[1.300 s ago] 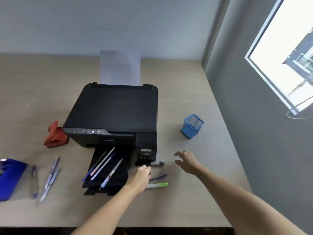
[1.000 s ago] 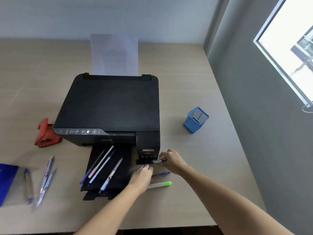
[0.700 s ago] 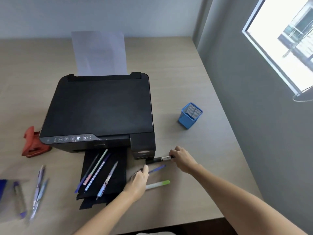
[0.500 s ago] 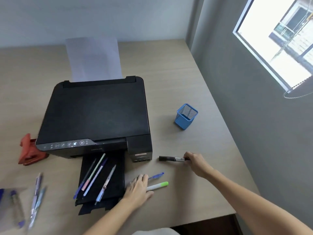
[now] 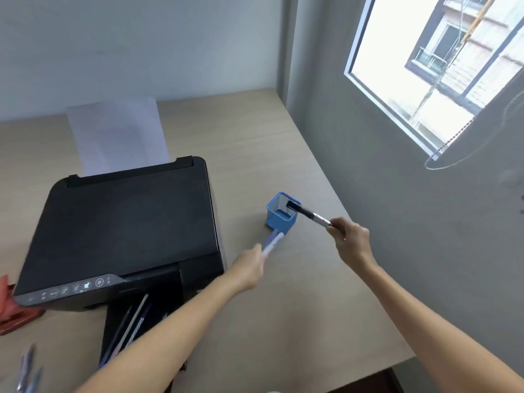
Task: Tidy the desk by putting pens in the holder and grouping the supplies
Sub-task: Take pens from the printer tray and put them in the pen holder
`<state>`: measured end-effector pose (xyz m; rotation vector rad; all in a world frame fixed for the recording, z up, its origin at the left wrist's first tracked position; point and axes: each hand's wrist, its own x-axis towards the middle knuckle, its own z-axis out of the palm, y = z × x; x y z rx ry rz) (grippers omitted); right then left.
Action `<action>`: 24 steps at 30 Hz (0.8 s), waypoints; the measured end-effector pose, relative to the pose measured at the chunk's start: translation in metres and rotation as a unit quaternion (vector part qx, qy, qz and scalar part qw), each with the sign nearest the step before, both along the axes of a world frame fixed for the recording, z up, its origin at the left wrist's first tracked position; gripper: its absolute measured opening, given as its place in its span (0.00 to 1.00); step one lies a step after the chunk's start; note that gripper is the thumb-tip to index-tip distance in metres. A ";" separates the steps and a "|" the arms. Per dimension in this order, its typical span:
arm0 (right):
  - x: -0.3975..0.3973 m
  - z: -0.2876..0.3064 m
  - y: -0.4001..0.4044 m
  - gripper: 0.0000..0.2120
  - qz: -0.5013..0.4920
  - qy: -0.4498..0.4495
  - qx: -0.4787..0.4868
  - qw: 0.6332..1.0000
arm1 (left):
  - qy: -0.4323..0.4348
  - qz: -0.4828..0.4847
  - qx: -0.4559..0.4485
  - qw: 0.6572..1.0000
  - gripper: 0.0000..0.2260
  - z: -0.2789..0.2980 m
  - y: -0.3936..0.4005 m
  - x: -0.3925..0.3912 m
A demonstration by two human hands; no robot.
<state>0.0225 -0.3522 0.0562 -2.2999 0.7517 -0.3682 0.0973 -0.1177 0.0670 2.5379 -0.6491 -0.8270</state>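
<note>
The blue mesh pen holder (image 5: 279, 219) stands on the desk, right of the printer. My right hand (image 5: 350, 241) grips a black marker (image 5: 307, 214) by its rear end, and the marker's black tip reaches over the holder's rim. My left hand (image 5: 249, 267) holds two pens (image 5: 272, 242), blurred by motion, with their tips close to the holder's front corner. Several more pens (image 5: 133, 324) lie on the printer's black output tray, partly hidden by my left forearm. Other pens (image 5: 28, 370) rest at the bottom left edge.
A black printer (image 5: 124, 225) with a paper sheet (image 5: 116, 134) in its rear feed fills the desk's left half. A red hole punch (image 5: 11, 310) sits at its left. The grey wall and a window (image 5: 436, 72) border the desk (image 5: 297, 307) on the right.
Both hands lifted from the desk by the printer's front and moved to the holder. My right hand carried the black marker there; my left picked up the two pens lying beside it.
</note>
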 end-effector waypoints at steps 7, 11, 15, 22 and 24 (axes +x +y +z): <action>0.068 0.013 -0.013 0.07 0.073 0.054 -0.070 0.993 | -0.004 0.001 0.103 0.995 0.18 0.033 -0.103 0.070; 0.092 0.006 -0.014 0.08 0.117 0.078 -0.097 0.985 | -0.018 0.031 0.138 0.990 0.15 0.028 -0.120 0.088; 0.109 -0.006 -0.013 0.07 0.144 0.097 -0.085 0.981 | -0.027 0.064 0.118 0.991 0.14 0.024 -0.124 0.097; 0.108 -0.012 -0.010 0.09 0.173 0.114 -0.108 0.972 | -0.056 0.079 0.081 0.992 0.10 0.032 -0.104 0.085; 0.098 0.001 -0.007 0.10 0.172 0.076 -0.122 0.975 | -0.067 0.071 0.012 0.995 0.10 0.041 -0.089 0.068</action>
